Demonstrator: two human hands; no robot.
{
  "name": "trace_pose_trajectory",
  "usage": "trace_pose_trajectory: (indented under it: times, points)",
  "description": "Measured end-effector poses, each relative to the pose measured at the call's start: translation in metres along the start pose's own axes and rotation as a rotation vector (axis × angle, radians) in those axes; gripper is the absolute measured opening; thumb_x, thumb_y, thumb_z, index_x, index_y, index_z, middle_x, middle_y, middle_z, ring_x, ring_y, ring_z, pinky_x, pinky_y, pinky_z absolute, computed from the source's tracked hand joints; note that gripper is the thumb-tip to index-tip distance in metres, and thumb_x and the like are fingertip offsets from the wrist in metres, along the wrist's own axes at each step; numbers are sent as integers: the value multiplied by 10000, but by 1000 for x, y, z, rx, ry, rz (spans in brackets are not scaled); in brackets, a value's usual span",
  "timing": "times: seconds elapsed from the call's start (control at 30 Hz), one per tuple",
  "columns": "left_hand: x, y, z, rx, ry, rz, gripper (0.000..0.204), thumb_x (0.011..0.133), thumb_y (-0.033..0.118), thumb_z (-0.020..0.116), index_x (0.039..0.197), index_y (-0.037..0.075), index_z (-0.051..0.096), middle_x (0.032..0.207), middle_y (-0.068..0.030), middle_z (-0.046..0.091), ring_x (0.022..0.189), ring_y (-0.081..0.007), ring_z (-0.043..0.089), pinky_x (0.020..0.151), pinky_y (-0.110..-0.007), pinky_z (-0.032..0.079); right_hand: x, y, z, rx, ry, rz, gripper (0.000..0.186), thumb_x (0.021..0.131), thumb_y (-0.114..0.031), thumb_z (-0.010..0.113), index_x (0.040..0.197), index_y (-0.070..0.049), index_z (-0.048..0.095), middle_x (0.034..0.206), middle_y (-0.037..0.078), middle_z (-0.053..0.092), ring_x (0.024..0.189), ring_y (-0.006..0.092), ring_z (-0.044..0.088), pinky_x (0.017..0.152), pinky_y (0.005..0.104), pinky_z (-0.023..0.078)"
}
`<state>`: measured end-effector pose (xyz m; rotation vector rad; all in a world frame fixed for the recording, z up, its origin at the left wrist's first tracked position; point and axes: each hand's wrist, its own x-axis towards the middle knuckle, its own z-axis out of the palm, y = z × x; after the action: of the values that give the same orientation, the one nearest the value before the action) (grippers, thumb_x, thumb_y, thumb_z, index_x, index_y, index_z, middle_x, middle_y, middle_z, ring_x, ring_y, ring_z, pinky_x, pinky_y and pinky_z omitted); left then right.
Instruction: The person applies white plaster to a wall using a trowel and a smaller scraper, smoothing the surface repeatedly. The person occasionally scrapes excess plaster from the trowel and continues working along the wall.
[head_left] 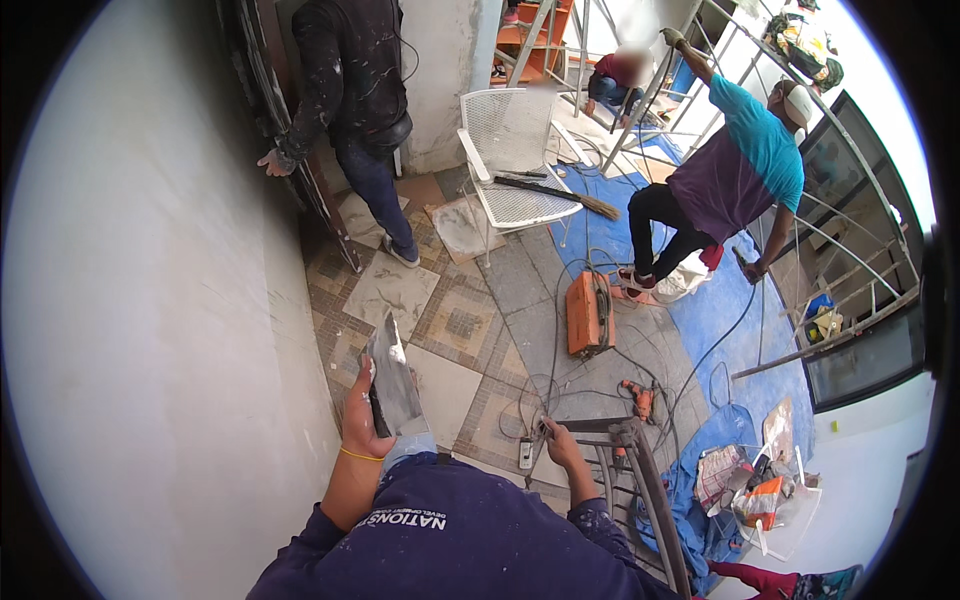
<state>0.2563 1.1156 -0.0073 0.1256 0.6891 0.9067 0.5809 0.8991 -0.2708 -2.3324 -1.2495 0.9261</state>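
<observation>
My left hand (pixel 358 422) grips a wide steel trowel (pixel 396 385) by its dark handle, with the plaster-marked blade standing up in front of my body, beside the white wall. My right hand (pixel 560 445) is closed around something small and thin that I cannot make out, just left of a dark metal frame with bars (pixel 647 480). Below and beyond that hand, cables and a small pale power socket (pixel 526 452) lie on the tiled floor.
Left runs a wall (pixel 170 300). Ahead are a worker in dark clothes (pixel 355 90), a white chair (pixel 505 130) holding a broom, another worker (pixel 725 170) at scaffolding (pixel 870 290), an orange machine (pixel 582 312), an orange drill (pixel 638 400) and blue tarpaulin (pixel 670 520). Others work farther back.
</observation>
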Motion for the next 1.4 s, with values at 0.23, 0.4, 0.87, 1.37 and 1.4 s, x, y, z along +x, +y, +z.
trace_pose_trajectory:
  times: [0.23,0.4,0.87,1.37,1.4]
  points:
    - [101,91,-21,-21,-25,29,373,975,375,513,1238,114,557,1072,-17,639,952,-155,611,850,-301,490,118,-70,31,13,35,92,436,857,-98,482,1291,-75,515,1052,281,623,1013,442,585,858,470,457]
    - [177,158,-49,139,163,124,471,950,436,542,1295,116,508,1127,-31,612,1021,-200,585,903,-351,467,211,-118,45,86,18,91,457,889,-144,479,1339,-64,472,1076,336,591,1020,468,575,879,473,455]
    - [374,167,-74,151,425,-52,485,983,405,476,1357,95,456,1281,-53,548,1158,-221,530,1019,-385,401,577,-117,64,1627,187,516,394,1000,-327,439,1310,-85,462,1252,105,550,1129,282,548,898,515,490]
    - [619,113,-110,-77,891,-208,459,954,548,424,845,133,589,541,-70,551,371,-233,518,337,-349,418,812,-79,148,932,282,593,379,987,-347,505,1124,0,570,1016,95,612,901,151,580,779,295,467]
    - [631,109,-125,-38,748,-234,458,958,545,417,850,135,592,535,-72,550,368,-234,516,338,-350,417,813,-80,166,490,20,712,366,986,-344,507,1065,1,598,961,85,619,848,135,573,725,278,459]
